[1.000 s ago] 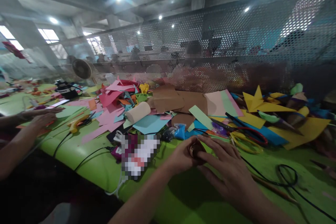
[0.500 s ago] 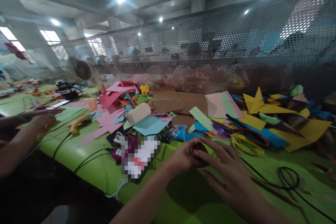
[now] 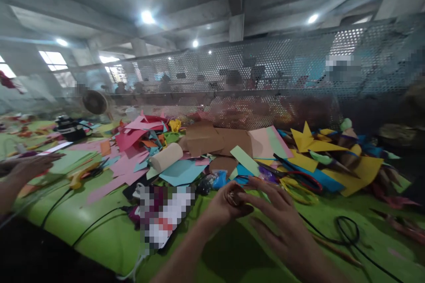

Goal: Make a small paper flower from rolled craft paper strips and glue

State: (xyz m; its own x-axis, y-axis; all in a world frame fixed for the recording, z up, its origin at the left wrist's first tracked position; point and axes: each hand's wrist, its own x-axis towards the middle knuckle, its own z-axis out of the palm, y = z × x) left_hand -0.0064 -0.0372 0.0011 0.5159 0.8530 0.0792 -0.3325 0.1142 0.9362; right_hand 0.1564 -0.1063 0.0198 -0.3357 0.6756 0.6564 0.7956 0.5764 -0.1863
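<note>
Above the front of the green table, my left hand (image 3: pixel 221 208) is closed, its fingers curled around a small brown rolled piece (image 3: pixel 232 195) that looks like paper. Most of that piece is hidden inside the hand. My right hand (image 3: pixel 282 219) is at its right side with fingers stretched and apart. One right fingertip touches the rolled piece's rim. Just behind the hands lie a blue plastic packet (image 3: pixel 219 180), red-handled scissors (image 3: pixel 303 177) and yellow-handled scissors (image 3: pixel 299 190).
Coloured paper (image 3: pixel 133 159), brown sheets (image 3: pixel 204 139) and a pale roll (image 3: pixel 166 158) cover the table's back. A blurred-out phone (image 3: pixel 172 216) lies left of my hands, a yellow glue gun (image 3: pixel 79 177) farther left. A black cable (image 3: pixel 347 230) loops at right. Another person's hand (image 3: pixel 29 168) works at far left.
The camera view has shifted, so the scene sits lower and farther left. My left hand has turned slightly, showing more of the roll's inside. The other person's hand has moved toward the left edge.
</note>
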